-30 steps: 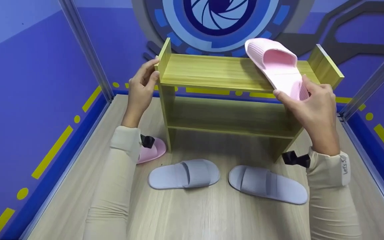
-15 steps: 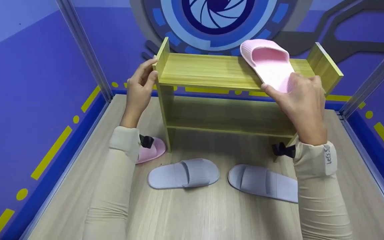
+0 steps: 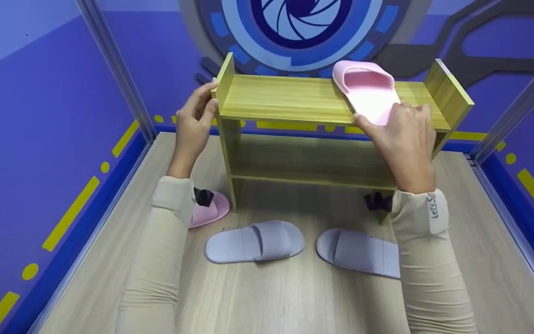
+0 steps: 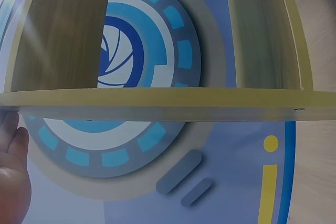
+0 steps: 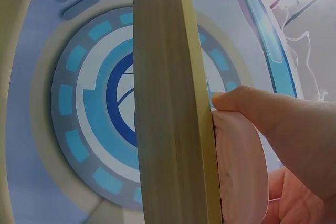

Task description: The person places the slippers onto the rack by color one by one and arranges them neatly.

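A pink slipper [image 3: 371, 90] lies toe-away at the right part of the top board of a yellow-green wooden shoe rack [image 3: 290, 97]. My right hand [image 3: 408, 134] grips its heel end, thumb on the left side and fingers on the right. The right wrist view shows the heel [image 5: 241, 166] close against the board's front edge; I cannot tell whether its whole sole rests on the board. At the rack's left end, my left hand [image 3: 193, 123] touches the outside of the side panel [image 4: 168, 106] with its fingertips.
On the floor before the rack lie two grey slippers, one left [image 3: 255, 241] and one right [image 3: 359, 253], the latter partly behind my right forearm. Another pink slipper [image 3: 211, 211] is partly covered by my left sleeve. Blue-purple walls [image 3: 40, 139] enclose the floor.
My right hand has moved left and forward with the pink slipper, bringing it lower over the top board. My left hand stays at the side panel.
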